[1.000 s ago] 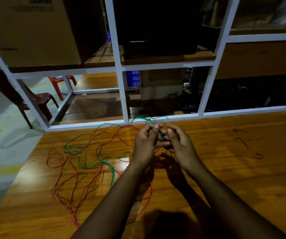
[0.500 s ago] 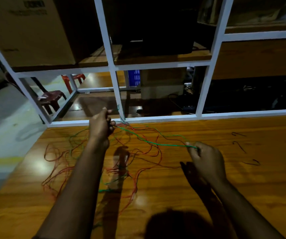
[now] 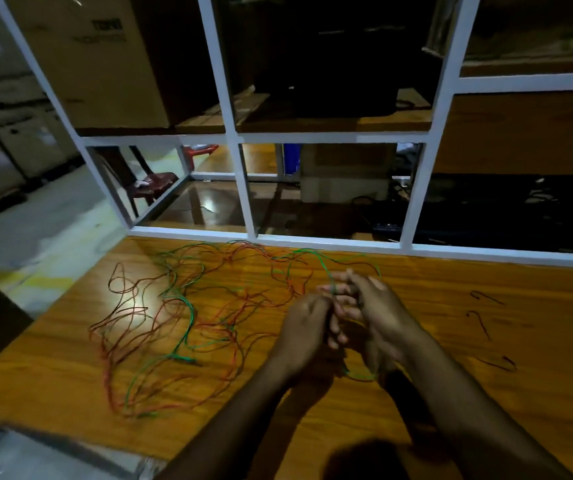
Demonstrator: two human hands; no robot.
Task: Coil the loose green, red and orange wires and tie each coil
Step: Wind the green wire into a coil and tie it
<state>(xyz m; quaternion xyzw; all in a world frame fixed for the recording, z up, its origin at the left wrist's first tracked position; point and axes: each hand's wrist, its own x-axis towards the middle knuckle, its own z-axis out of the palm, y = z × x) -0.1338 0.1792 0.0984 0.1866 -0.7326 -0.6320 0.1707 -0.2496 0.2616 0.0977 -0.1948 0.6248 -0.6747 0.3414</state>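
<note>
Both hands meet over the surface (image 3: 486, 393): left hand (image 3: 307, 332) and right hand (image 3: 378, 313) pinch the green wire (image 3: 316, 256) (tangle at nine o'clock).

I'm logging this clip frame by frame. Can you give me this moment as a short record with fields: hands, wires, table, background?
hands: left hand and right hand together above the table, both gripping the green wire
wires: green, red and orange strands lie tangled and loose to the left of the hands; no tied coil visible
short pieces: three dark hooked bits lie to the right of the hands
table: glossy wood
background: white frame shelving, cardboard box
</note>
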